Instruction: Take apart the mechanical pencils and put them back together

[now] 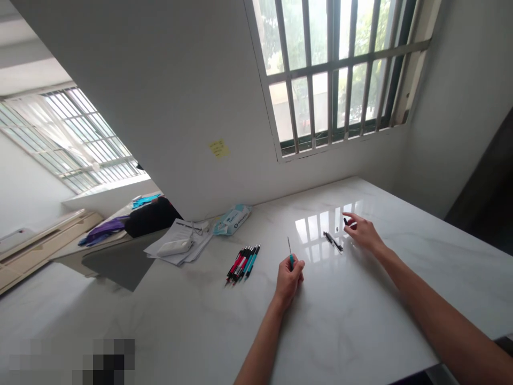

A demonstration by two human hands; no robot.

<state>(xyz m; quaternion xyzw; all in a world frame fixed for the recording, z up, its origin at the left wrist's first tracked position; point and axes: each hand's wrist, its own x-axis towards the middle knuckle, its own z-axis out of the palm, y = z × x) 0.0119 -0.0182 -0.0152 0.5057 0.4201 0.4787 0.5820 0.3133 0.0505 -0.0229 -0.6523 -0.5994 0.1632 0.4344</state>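
Over the table (360,299), both forearms (433,305) reach forward.

White marble-look table (344,331), glossy, fills lower frame. Pens (242,263), red + blue w/ black parts, side by side ctr. Papers (180,247) left of ctr w/ white device (175,247) on top; blue/white pack (233,220) just beside. Few black pen parts (333,241) right of ctr.

Not legible with certainty at this scale. Printed in small dark capitals on the pale blue and white packet (233,220) lying on the white tabletop (192,321), too blurred to read. Marked in several short lines on the yellow note (218,148) stuck to the wall (180,107), likewise unreadable.
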